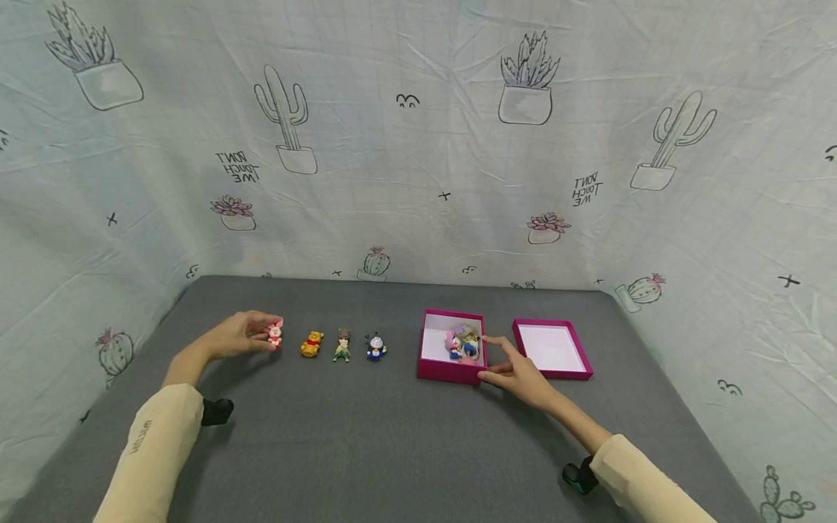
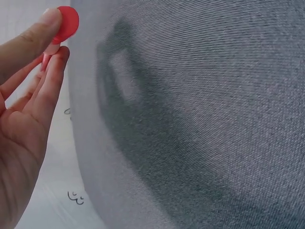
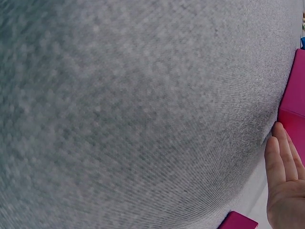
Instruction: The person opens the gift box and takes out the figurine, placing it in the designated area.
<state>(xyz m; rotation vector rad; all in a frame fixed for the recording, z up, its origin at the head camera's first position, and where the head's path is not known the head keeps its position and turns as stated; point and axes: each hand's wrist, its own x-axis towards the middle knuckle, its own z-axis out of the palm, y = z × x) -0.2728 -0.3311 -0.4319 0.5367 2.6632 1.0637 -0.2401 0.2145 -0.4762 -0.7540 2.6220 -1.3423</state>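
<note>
My left hand (image 1: pixel 238 335) pinches a small pink figurine (image 1: pixel 275 335) at the left end of a row of toys. In the left wrist view its round red base (image 2: pixel 69 23) shows between thumb and fingers, above the cloth. My right hand (image 1: pixel 523 378) touches the right side of the magenta box (image 1: pixel 451 372) with fairly straight fingers; in the right wrist view the fingertips (image 3: pixel 278 128) meet the box wall (image 3: pixel 295 90). Several small figurines (image 1: pixel 467 341) lie in the right part of the box.
Between the left hand and the box, a yellow bear figurine (image 1: pixel 312 344), a green-clad figurine (image 1: pixel 342 346) and a blue-and-white figurine (image 1: pixel 375 347) are spaced in a row. The white-lined magenta lid (image 1: pixel 554 349) lies right of the box on the grey cloth (image 1: pixel 366 450).
</note>
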